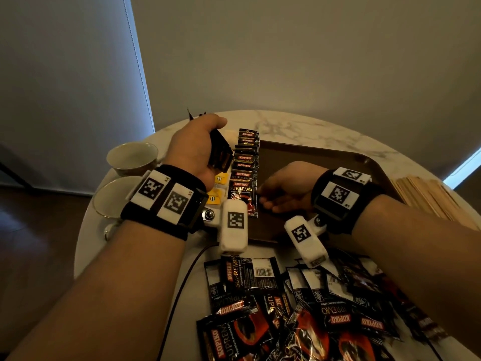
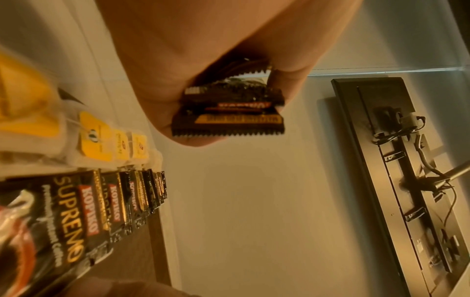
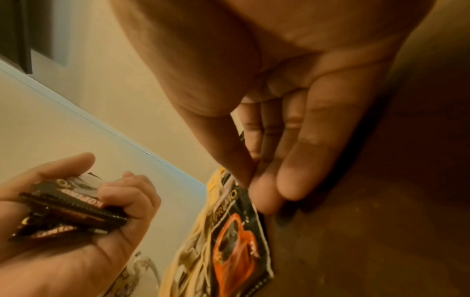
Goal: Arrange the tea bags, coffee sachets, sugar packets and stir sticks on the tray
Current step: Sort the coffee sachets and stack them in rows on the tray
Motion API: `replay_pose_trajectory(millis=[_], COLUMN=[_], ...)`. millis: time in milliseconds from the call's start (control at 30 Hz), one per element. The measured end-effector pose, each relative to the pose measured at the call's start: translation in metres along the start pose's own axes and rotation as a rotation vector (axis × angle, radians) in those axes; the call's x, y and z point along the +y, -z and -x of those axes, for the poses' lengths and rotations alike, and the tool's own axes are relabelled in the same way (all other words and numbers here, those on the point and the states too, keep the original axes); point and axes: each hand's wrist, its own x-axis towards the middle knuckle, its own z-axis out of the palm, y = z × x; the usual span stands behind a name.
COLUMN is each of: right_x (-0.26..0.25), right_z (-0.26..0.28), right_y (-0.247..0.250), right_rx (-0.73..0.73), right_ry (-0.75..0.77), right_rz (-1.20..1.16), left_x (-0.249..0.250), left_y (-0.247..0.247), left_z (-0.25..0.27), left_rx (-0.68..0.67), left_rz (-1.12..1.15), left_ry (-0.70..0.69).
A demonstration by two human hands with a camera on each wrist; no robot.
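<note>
A brown tray (image 1: 312, 157) lies on the round marble table. Along its left edge runs an overlapping row of black coffee sachets (image 1: 244, 162), also seen in the left wrist view (image 2: 106, 201). Yellow tea bags (image 1: 218, 188) lie in a row just left of them. My left hand (image 1: 197, 144) hovers above that row and grips a small stack of coffee sachets (image 2: 229, 116). My right hand (image 1: 270, 201) rests palm down on the tray, its straight fingers and thumb tip touching the right edge of the nearest sachet (image 3: 236, 241), which lies flat.
A loose pile of coffee sachets (image 1: 299, 308) covers the table's near side. Wooden stir sticks (image 1: 426, 196) lie to the right of the tray. Two cups (image 1: 132, 157) (image 1: 114, 196) stand at the table's left edge. A dark cable (image 1: 182, 282) trails from the left wrist.
</note>
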Motion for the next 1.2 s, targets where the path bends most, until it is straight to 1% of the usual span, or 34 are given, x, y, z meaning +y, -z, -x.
replay_pose_trajectory(millis=[500,733,1000,1100,1200], right_x=[-0.0043,-0.0002,-0.0075,-0.0058,-0.0019], right_z=[0.004,0.0026,0.0051,0.0047,0.0032], right_y=[-0.0045,-0.0038,-0.0098,-0.0084,-0.0053], right_rx=[-0.007,-0.001,-0.033,-0.024,0.005], right_ry=[-0.008,0.005,-0.014,-0.012,-0.004], right_rz=[0.051,0.004,0.134,0.096,0.0], left_x=[0.0015,0.0008,0.0004,0.0,0.001], left_y=[0.0047,0.005,0.0053,0.0058,0.005], left_z=[-0.0058,-0.0064,-0.0063,-0.0063,-0.0037], left_rx=[-0.027,-0.033,-0.034,-0.035,-0.034], left_rz=[0.019,0.013,0.021,0.029,0.037], left_ry=[0.019,0.02,0.026,0.028,0.027])
